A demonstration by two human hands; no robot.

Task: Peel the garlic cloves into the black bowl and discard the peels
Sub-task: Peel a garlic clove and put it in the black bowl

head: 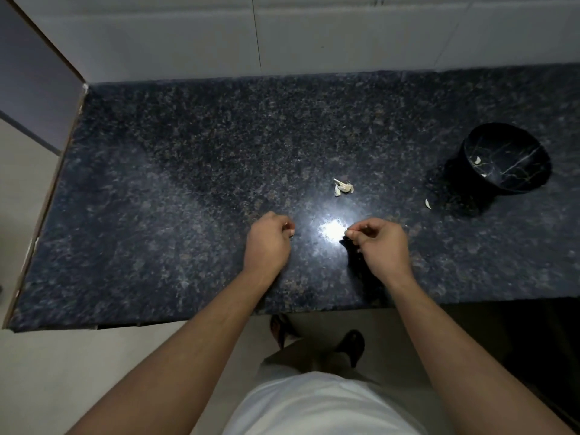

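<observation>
Hands come first, low over the dark counter (157, 183) and apart from each other. Your left hand (268, 241) is curled, fingertips pinched together; what they hold, if anything, is too small to tell. Your right hand (381, 244) is also curled, thumb and forefinger pinching beside the bright glare spot, and whether a scrap of skin or a clove sits between them cannot be made out.

Beyond the hands, a small heap of peels (342, 187) lies loose on the stone, not yet discarded. Farther right, one pale piece (428, 203) rests just beside the bowl's shadow; peel or clove, it is hard to say.

Farthest off, the black bowl (508, 158) stands to your right with a couple of pale bits inside, likely peeled cloves. Judged from this, peeling is under way or nearly done, and clearing the peels is still ahead of you.
</observation>
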